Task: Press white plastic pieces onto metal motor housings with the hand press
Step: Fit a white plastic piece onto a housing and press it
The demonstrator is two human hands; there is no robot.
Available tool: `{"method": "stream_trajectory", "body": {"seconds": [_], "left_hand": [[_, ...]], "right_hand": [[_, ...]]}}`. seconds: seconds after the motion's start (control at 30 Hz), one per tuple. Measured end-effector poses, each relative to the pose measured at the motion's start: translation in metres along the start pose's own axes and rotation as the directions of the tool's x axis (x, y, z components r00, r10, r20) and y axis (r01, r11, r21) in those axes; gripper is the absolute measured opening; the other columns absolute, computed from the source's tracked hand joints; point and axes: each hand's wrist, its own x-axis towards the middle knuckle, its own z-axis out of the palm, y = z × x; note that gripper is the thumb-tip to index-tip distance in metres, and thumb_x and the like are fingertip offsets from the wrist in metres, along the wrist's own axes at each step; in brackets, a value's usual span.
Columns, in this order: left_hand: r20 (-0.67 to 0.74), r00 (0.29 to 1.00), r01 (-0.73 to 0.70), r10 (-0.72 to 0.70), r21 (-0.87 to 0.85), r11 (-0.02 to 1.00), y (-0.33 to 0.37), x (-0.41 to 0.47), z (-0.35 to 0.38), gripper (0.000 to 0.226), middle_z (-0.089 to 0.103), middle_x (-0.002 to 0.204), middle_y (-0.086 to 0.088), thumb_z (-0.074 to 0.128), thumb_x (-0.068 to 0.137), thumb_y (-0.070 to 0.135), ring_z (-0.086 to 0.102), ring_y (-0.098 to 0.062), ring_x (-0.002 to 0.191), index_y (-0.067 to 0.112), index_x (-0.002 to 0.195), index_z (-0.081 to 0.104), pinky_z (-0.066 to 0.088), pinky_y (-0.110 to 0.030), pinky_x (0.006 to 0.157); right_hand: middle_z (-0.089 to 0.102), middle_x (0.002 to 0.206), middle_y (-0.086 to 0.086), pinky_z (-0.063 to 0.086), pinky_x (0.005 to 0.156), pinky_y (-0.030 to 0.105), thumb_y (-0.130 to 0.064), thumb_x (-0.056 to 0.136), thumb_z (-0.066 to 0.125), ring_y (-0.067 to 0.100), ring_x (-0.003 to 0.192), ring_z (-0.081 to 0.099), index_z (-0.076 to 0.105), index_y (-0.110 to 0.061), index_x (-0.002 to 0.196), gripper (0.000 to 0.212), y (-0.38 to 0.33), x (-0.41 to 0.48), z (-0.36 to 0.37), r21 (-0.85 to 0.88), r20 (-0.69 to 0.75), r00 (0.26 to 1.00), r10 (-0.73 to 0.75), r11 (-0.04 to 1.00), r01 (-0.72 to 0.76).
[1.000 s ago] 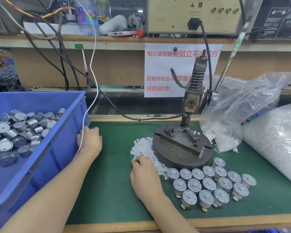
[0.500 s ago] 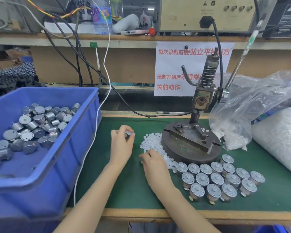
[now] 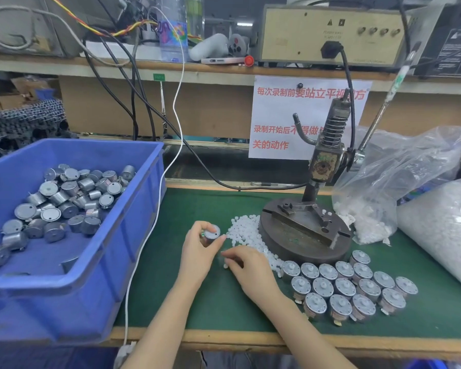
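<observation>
The fingers of the left hand (image 3: 199, 253) are gripping a metal motor housing (image 3: 211, 234) above the tabletop (image 3: 218, 304), while the curled fingers of the right hand (image 3: 252, 271) are touching the white plastic pieces (image 3: 244, 230) beside the hand press (image 3: 301, 235), grip indiscernible.

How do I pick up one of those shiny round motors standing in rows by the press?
Come from above and pinch the round side wall of an end motor, thumb one side, finger opposite. They stand upright, packed close, so only outer ones show free sides. A small white piece sticks up on top, so probably avoid grabbing there.
</observation>
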Motion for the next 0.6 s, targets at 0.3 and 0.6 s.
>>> {"method": "stream_trajectory", "body": {"seconds": [0.3, 0.6], "left_hand": [[-0.061, 0.997, 0.053, -0.054, -0.02, 0.998, -0.001, -0.002, 0.001, 0.035, 0.066, 0.085, -0.01, 0.071, 0.079, 0.018, 0.064, -0.024, 0.077, 0.024, 0.078, 0.036, 0.048, -0.033, 0.071], [0.139, 0.99, -0.05, 0.032, 0.124, 0.991, -0.002, -0.02, -0.002, 0.045, 0.062, 0.085, 0.016, 0.075, 0.075, 0.022, 0.056, 0.007, 0.069, 0.04, 0.099, 0.04, 0.041, -0.007, 0.061]], "right_hand": [[0.054, 0.094, -0.001, 0.031, 0.076, 0.017, -0.011, 0.093, 0.048, 0.014, 0.087, 0.05, 0.062, -0.013, 0.113, 0.024, -0.004, 0.0, 0.007, -0.073, -0.122, 0.987, -0.101, 0.993, 0.093], [0.054, 0.112, -0.011, 0.032, 0.083, 0.003, -0.035, 0.084, 0.065, -0.014, 0.095, 0.045, 0.046, -0.024, 0.134, 0.054, -0.008, -0.005, 0.002, 0.156, -0.112, 0.993, -0.039, 0.986, 0.056]]}}
